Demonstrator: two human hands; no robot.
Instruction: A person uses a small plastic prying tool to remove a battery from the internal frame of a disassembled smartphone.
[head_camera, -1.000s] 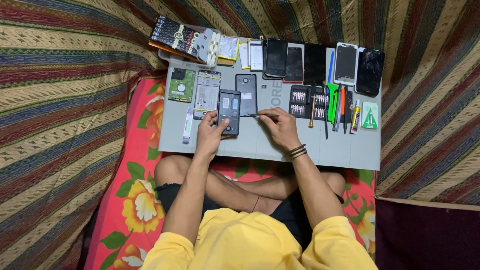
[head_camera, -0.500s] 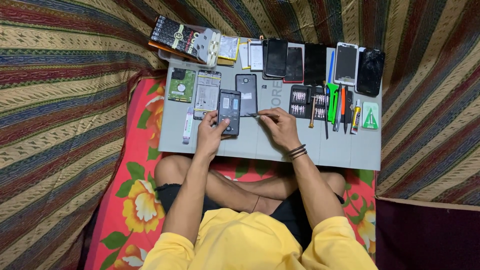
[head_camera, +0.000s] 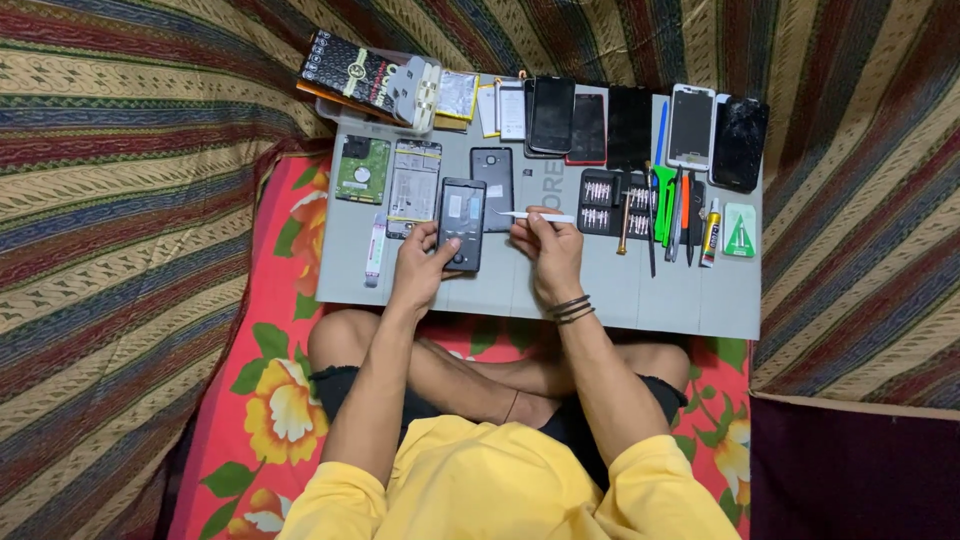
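Between the left hand's (head_camera: 420, 268) fingers sits a dark opened smartphone (head_camera: 462, 223), gripped at its lower edge. Just right, the right hand's (head_camera: 548, 250) fingers pinch a slim white pry tool (head_camera: 535, 216) over the grey mat (head_camera: 600, 290).

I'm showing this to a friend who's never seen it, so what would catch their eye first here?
Probably the grey work mat crowded with phones and repair tools, set on striped fabric. At its middle, the left hand steadies an opened dark phone while the right hand holds a thin white tool pointed toward it. Along the mat's far edge runs a row of phones, and a bright green tool stands out at right.
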